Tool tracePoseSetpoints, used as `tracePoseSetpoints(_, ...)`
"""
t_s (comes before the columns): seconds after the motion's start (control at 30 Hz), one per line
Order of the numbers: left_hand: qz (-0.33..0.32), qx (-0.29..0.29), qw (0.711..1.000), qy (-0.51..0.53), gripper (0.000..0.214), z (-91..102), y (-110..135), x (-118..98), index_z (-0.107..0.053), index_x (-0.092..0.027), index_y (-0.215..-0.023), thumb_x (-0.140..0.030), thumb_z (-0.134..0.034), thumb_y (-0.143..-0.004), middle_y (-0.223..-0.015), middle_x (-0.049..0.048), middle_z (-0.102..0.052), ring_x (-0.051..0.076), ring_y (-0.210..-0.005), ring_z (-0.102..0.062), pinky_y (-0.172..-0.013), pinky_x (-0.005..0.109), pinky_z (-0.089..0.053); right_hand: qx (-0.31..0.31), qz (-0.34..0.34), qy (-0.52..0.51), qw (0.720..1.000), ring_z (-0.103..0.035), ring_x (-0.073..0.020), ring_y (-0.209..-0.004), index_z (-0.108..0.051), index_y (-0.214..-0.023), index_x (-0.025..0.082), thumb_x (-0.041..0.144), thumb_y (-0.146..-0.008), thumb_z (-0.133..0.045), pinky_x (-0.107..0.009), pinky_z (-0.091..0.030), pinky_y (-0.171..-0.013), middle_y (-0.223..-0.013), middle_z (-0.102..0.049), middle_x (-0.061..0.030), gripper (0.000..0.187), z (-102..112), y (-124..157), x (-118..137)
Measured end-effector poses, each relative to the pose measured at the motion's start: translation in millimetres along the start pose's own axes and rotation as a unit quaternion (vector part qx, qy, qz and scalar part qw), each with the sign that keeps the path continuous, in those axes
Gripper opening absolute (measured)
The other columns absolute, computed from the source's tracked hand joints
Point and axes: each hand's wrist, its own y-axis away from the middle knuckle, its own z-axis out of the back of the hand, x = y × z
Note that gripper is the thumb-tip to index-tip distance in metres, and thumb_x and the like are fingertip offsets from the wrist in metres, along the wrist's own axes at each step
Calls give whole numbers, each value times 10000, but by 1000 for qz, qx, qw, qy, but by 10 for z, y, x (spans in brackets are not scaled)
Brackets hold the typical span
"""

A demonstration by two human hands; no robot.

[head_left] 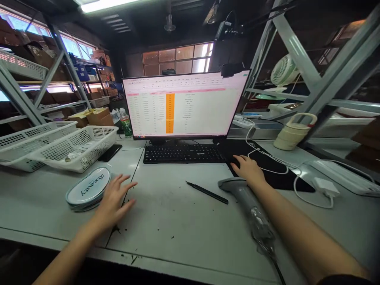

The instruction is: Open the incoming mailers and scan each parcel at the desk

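My left hand point(114, 200) hovers over the desk with fingers spread and nothing in it. Right beside it lies an oval pouch point(89, 186) with a white top lettered "beauty"; my fingers overlap its right edge in view. My right hand point(247, 169) rests at the left part of a black mouse pad point(279, 174), fingers stretched forward. Whether a mouse is under the palm is hidden. Next to my right forearm lies a grey handheld barcode scanner point(245, 198), its handle wrapped in clear plastic. A black pen point(207, 192) lies between my hands.
A monitor point(208, 111) showing a spreadsheet stands behind a black keyboard point(184, 153). White plastic baskets point(86, 158), a black phone point(110, 152) and a green-labelled bottle point(126, 124) are at left. A cream lidded container point(291, 136), white cable and charger point(325, 187) are at right.
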Motion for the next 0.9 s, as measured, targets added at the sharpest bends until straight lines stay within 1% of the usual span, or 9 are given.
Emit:
tracePoseSetpoints(0.1, -24, 54, 992, 115, 428, -226, -525, -295, -581, -312, -1338, -362, -602, -914, -1506, 78, -442, 319, -1455, -313, -1188, 553, -285, -4, 11, 25, 1000, -566, -348, -1142, -602, -1370, 188, 395, -952, -399, -491, -492, -945, -1365, -573, -160, 508, -23, 3, -8)
tracePoseSetpoints(0.17, -15, 78, 980, 183, 434, -417, -817, -462, -605, -272, -1317, -316, -636, -886, -1492, 96, -453, 300, -1434, -351, -1199, 513, -287, -2, 2, 33, 999, -569, -352, -1136, -614, -1359, 186, 385, -951, -394, -487, -497, -937, -1363, -574, -160, 505, -17, 3, -7)
tracePoseSetpoints(0.27, 32, 99, 960, 258, 435, -644, -1033, -616, -617, -231, -1305, -249, -631, -870, -1471, 110, -473, 266, -1409, -397, -1197, 448, -317, 7, -10, 37, 999, -577, -355, -1130, -616, -1360, 179, 388, -947, -398, -484, -503, -931, -1368, -570, -164, 512, -15, -9, -21)
tracePoseSetpoints(0.37, 27, 128, 957, 258, 452, -726, -995, -632, -606, -230, -1320, -257, -636, -870, -1482, 108, -470, 259, -1413, -397, -1196, 435, -320, 20, -16, 37, 999, -579, -360, -1141, -615, -1363, 167, 390, -946, -403, -483, -493, -956, -1375, -564, -167, 517, -29, -36, -52)
tracePoseSetpoints(0.47, -30, 182, 961, 205, 489, -701, -884, -567, -568, -218, -1361, -311, -637, -886, -1462, 117, -501, 264, -1378, -445, -1171, 438, -357, 27, -20, 33, 999, -573, -368, -1155, -604, -1370, 162, 392, -949, -409, -479, -480, -976, -1385, -556, -176, 518, -28, -52, -66)
tracePoseSetpoints(0.53, -71, 204, 963, 158, 510, -672, -846, -531, -559, -201, -1369, -344, -647, -887, -1442, 129, -522, 281, -1363, -461, -1152, 445, -381, 29, -20, 33, 999, -571, -368, -1159, -597, -1372, 172, 396, -955, -403, -477, -481, -969, -1389, -553, -179, 512, -15, -49, -56)
tracePoseSetpoints(0.6, -96, 213, 965, 118, 512, -655, -844, -520, -567, -202, -1362, -374, -656, -888, -1452, 137, -513, 307, -1377, -446, -1146, 464, -385, 29, -23, 34, 999, -567, -366, -1167, -597, -1366, 185, 397, -959, -402, -474, -486, -956, -1391, -552, -180, 498, 3, -40, -36)
tracePoseSetpoints(0.67, -98, 221, 966, 92, 501, -648, -855, -534, -572, -204, -1360, -395, -643, -902, -1465, 141, -502, 327, -1389, -432, -1149, 485, -378, 31, -31, 35, 998, -564, -361, -1176, -598, -1359, 191, 397, -957, -411, -468, -487, -951, -1392, -552, -178, 489, 20, -30, -14)
tracePoseSetpoints(0.9, -104, 224, 967, 68, 488, -630, -858, -583, -567, -196, -1361, -394, -622, -919, -1461, 144, -501, 334, -1379, -438, -1140, 480, -384, 45, -34, 31, 998, -549, -352, -1200, -587, -1377, 197, 419, -966, -382, -450, -480, -951, -1420, -526, -167, 511, 60, -19, 14)
